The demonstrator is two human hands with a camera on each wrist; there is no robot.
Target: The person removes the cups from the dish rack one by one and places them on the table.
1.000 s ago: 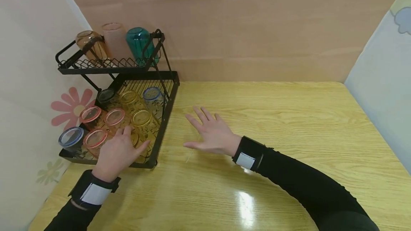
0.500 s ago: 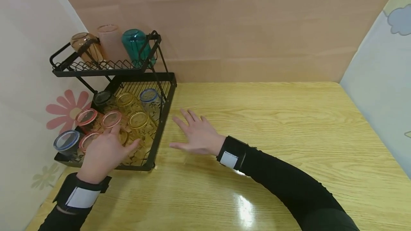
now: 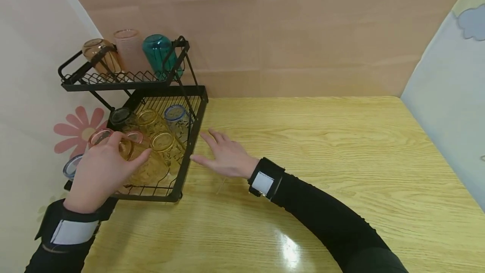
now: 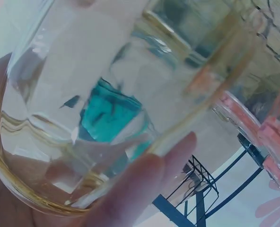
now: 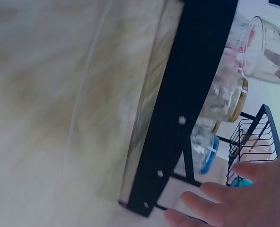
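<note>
My left hand (image 3: pixel 100 169) grips an amber-tinted drinking glass (image 3: pixel 149 168) over the front of the black rack's lower tier. The glass leans, its base end up by the fingers; it fills much of the left wrist view, with fingers (image 4: pixel 126 194) wrapped about it. In the right wrist view the held glass (image 5: pixel 267 52) sits higher than the others. Beside the rack's right edge, my right hand (image 3: pixel 229 157) hovers with fingers spread and holds nothing; its fingers (image 5: pixel 204 205) point toward the rack in its wrist view.
Several upside-down glasses stand on the lower tier, including an amber glass (image 3: pixel 163 142) and a blue-rimmed glass (image 3: pixel 176 113). On the upper shelf (image 3: pixel 117 85) are an orange glass (image 3: pixel 99 54), a pink glass (image 3: pixel 130 52) and a teal glass (image 3: pixel 159 54). The wooden table (image 3: pixel 322 146) extends rightward.
My left hand has closed on the amber glass and raised and tilted it off the lower tier, moving left. My right hand has shifted left to the rack's edge.
</note>
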